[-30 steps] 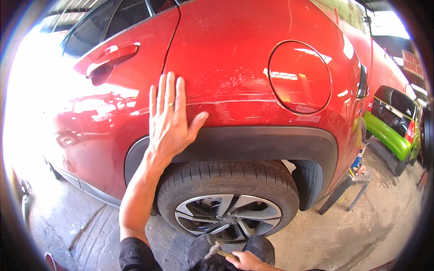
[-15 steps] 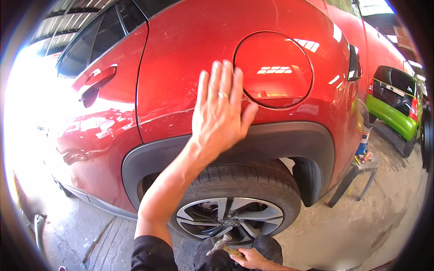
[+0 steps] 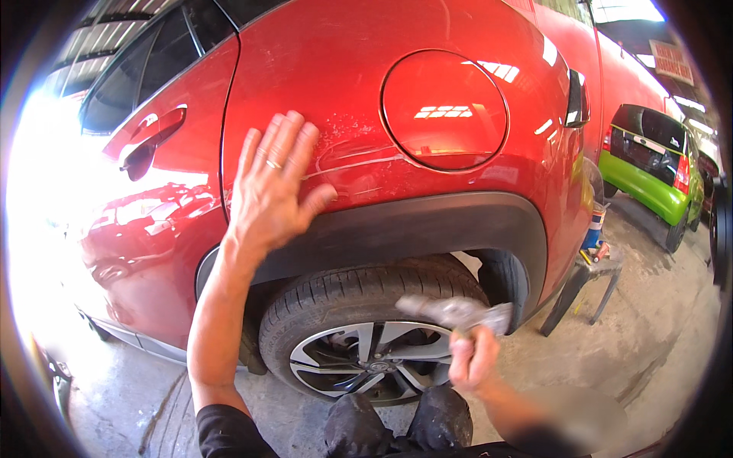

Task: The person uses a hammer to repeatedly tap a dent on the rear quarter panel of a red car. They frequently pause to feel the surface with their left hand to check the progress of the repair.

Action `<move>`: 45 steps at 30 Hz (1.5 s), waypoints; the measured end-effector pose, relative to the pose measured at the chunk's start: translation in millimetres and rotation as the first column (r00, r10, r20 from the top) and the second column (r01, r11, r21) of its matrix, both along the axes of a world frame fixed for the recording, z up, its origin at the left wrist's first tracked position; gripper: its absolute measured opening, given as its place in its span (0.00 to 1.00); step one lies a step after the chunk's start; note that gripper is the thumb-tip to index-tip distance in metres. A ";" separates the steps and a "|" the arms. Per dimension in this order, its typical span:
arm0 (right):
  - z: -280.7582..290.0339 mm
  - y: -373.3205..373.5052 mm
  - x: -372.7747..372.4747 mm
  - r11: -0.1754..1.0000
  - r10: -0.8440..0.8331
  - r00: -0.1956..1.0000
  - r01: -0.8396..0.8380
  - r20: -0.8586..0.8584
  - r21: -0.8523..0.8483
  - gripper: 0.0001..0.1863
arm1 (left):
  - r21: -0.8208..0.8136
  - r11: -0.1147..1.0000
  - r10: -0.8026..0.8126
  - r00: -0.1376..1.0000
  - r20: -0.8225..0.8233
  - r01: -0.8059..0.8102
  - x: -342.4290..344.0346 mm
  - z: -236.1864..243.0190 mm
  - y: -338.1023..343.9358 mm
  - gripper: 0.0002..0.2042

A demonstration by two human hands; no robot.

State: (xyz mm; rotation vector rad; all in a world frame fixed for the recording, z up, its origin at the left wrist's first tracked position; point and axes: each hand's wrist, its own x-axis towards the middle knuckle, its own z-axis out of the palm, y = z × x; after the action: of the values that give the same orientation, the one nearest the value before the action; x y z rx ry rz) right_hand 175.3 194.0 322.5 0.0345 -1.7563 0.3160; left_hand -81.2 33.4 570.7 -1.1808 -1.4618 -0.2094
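Observation:
My left hand (image 3: 271, 183) lies against the red rear side panel (image 3: 321, 69) of a car, fingers stretched and thumb out. It is just right of the rear door seam and above the black wheel arch trim (image 3: 427, 217). Scratches and chipped paint (image 3: 351, 153) show between this hand and the round fuel door (image 3: 444, 114). My right hand (image 3: 475, 359) is closed around the handle of a hammer (image 3: 458, 311), raised in front of the rear tire (image 3: 305, 313). Motion blurs the hammer's head; most of its handle is hidden in my fist.
My knees (image 3: 397, 424) are below the alloy wheel (image 3: 378, 362). A small grey stool (image 3: 588, 276) with a can (image 3: 595, 225) and tools stands past the car's rear corner. A green car (image 3: 649, 172) is parked farther right. The door handle (image 3: 149, 145) juts out at left.
My left hand has slid leftward across the panel, uncovering scratches beside the fuel door. My right hand has lifted the hammer from low by my knees, up and to the right. The view has shifted slightly.

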 end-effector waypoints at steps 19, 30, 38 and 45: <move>162.5 43.6 -37.9 0.704 -0.323 0.884 0.462 -0.337 0.538 0.22 | 0.289 0.956 -0.047 0.999 0.018 0.040 -26.7 -5.4 6.6 0.23; 159.5 42.2 -36.2 0.749 -0.462 0.885 0.429 -0.068 0.505 0.24 | 0.310 0.949 -0.056 0.998 0.008 0.051 -35.3 -7.8 10.0 0.23; 153.8 53.7 -33.9 0.633 -0.355 0.879 0.476 -0.318 0.611 0.23 | 0.311 0.950 -0.044 0.999 0.013 0.038 -34.2 -7.9 9.1 0.23; 158.2 34.9 -33.4 0.721 -0.298 0.892 0.444 -0.340 0.532 0.28 | 0.305 0.952 -0.039 0.999 0.010 0.034 -35.3 -7.9 9.5 0.24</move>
State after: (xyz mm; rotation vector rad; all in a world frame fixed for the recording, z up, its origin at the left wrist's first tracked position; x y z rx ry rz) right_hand 141.9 228.9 480.8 0.1625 -1.5188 -0.5413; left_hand -116.5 42.9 562.8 -0.9564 -1.3647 -0.4548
